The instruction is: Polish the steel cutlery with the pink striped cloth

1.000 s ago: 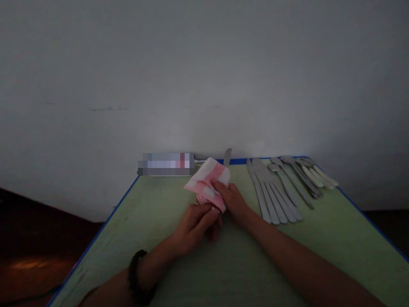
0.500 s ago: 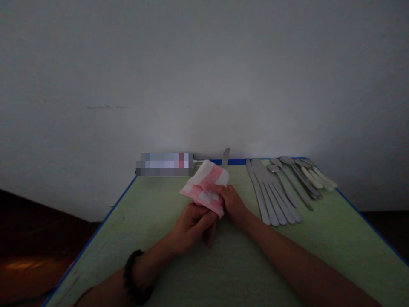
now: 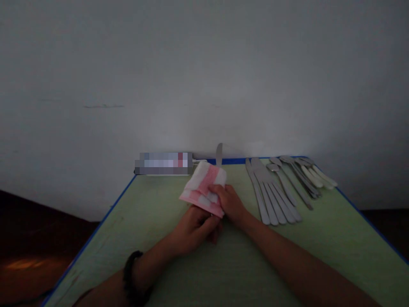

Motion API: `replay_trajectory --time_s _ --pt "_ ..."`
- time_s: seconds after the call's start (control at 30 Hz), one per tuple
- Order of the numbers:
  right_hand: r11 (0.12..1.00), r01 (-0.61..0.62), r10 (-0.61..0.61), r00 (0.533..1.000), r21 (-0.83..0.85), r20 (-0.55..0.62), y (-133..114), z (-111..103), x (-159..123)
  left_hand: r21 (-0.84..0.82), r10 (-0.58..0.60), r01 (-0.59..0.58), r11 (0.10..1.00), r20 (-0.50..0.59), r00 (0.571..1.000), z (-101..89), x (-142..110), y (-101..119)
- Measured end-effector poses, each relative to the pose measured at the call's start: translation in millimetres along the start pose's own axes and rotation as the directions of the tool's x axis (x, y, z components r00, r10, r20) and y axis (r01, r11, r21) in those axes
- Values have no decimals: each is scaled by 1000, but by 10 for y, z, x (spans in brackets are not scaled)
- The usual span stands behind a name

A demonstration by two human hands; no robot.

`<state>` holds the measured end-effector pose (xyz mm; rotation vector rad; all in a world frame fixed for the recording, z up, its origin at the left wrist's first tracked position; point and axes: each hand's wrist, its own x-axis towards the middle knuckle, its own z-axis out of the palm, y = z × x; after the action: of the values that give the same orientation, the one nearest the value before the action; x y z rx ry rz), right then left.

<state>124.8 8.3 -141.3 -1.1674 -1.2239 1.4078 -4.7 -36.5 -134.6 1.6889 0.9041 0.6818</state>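
Note:
A table knife points up and away from me, its blade tip showing above a pink and white cloth. My right hand is closed on the cloth, thumb on top, with the cloth folded around the middle of the knife. Below it, my left hand is closed with thumb and fingers together at the knife's lower end. The handle itself is mostly hidden by the cloth and fingers. To the right of my hands lie several table knives in a fan, near the right hand.
Spoons, other metal cutlery and white-handled pieces lie at the right of the green table. A blurred-out box-like object stands at the back left. The wall rises right behind the table's blue edge.
The knife's tip has swung a little left and stands more upright. The cloth and my right hand have shifted slightly left and down, and the left hand's fingers have turned slightly.

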Motion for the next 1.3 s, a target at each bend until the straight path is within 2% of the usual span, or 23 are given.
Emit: replay_trajectory --time_s 0.17,0.27,0.4,0.47,0.53,0.73,0.9,1.03,1.13,1.2,1.3 --pt "999 42 -42 998 -6 46 -1 -7 -25 -121 -82 81 989 3 997 -7 11 1" --pt "997 64 -61 996 -49 60 6 -32 -21 -120 -122 122 985 3 992 -3 36 -1" --pt "996 54 -54 998 -68 -9 59 -48 93 76 -121 121 990 -7 993 15 74 11" --pt "999 32 -31 997 6 -67 87 -28 211 206 -123 129 970 -41 992 23 90 25" --pt "994 29 -17 993 102 -121 97 6 356 269 -132 151 951 -87 987 29 105 35" --pt "979 70 -19 967 192 -254 53 89 687 145 -156 179 973 -160 975 38 144 13" --pt "962 123 -50 957 243 -285 51 111 615 93 -143 165 982 -212 967 38 163 -28" --pt "986 123 -90 962 115 -257 42 111 512 63 -128 149 987 -259 957 34 187 -48" --pt "994 95 -78 958 48 -277 47 105 525 159 -111 161 974 -286 952 49 191 -40" --pt "992 71 -34 948 105 -317 61 95 568 289 -100 184 940 -284 954 76 175 -16" --pt "964 55 39 939 262 -342 84 57 646 502 -108 217 837 -236 966 133 125 37"
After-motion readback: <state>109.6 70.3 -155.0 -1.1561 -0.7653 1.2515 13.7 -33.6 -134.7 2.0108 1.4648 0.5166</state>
